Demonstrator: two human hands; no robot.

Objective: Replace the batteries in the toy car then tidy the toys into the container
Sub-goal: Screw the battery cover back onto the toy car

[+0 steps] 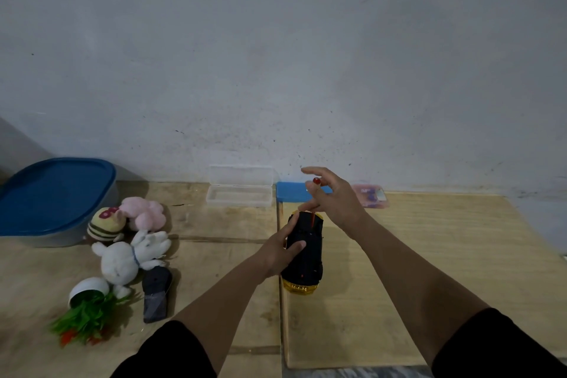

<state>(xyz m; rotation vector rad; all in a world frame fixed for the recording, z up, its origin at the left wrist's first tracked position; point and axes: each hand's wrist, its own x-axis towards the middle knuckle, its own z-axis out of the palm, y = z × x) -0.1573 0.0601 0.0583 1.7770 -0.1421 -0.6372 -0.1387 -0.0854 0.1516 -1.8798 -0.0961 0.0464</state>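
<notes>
The worktop (429, 255) is bare plywood to the right of the car (305, 250), running out to a wall behind. Toys (129, 242) crowd the left beside a lidded blue container (52, 196). The car lies upside down at centre, its yellow body mostly hidden. The left hand (280, 252) grips its side, fingers curled round. The right hand (333, 196) pinches a thin screwdriver (314, 198), its tip hard to see, the other fingers spread.

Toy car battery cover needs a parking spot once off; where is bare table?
Free: the plywood right of the toy car, below the pink case; also between car and plush rabbit. Crowded: the left, with plush toys, fake plant and blue-lidded container.
</notes>
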